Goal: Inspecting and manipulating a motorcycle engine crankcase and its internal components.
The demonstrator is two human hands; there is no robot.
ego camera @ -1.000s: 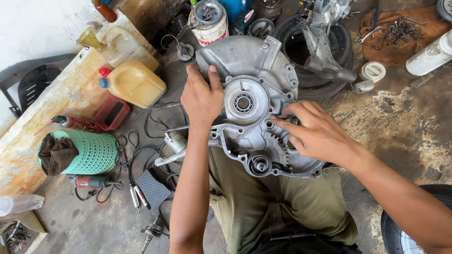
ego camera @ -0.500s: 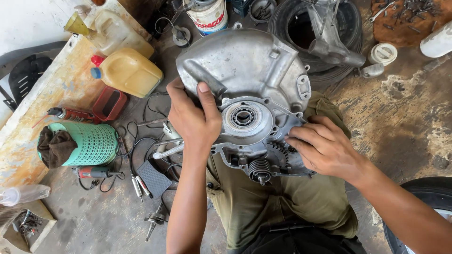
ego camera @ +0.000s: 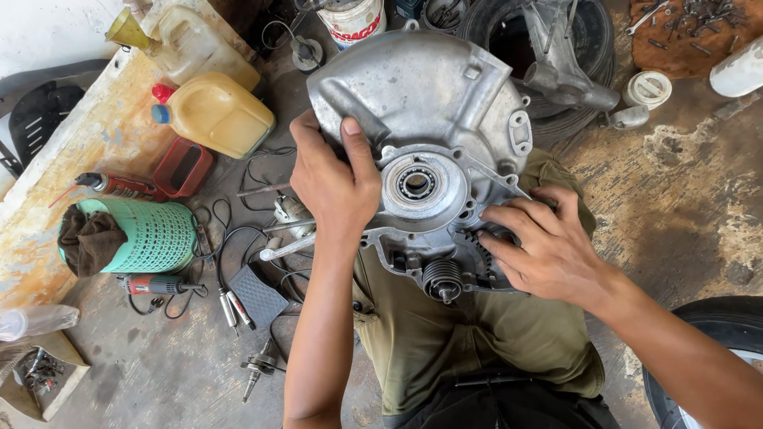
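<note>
A grey cast-metal engine case (ego camera: 421, 95) rests on my lap, over olive trousers (ego camera: 469, 334). A round bearing (ego camera: 416, 183) sits in its middle, and a small coiled spring part (ego camera: 441, 278) hangs at its lower edge. My left hand (ego camera: 334, 183) grips the case's left rim, thumb laid on the front face. My right hand (ego camera: 540, 246) holds the lower right edge beside the toothed gear area, fingers spread over the metal.
Two yellowish oil jugs (ego camera: 218, 111) and a green perforated basket (ego camera: 147, 234) with a rag stand at the left. Cables, a pedal (ego camera: 258, 295) and small tools lie on the concrete floor. Tyres (ego camera: 699, 357) sit at lower right and behind the case.
The case has come up and closer to me, tilting so its smooth dome faces up. My left hand slid to the left rim; my right hand stayed on the lower right edge.
</note>
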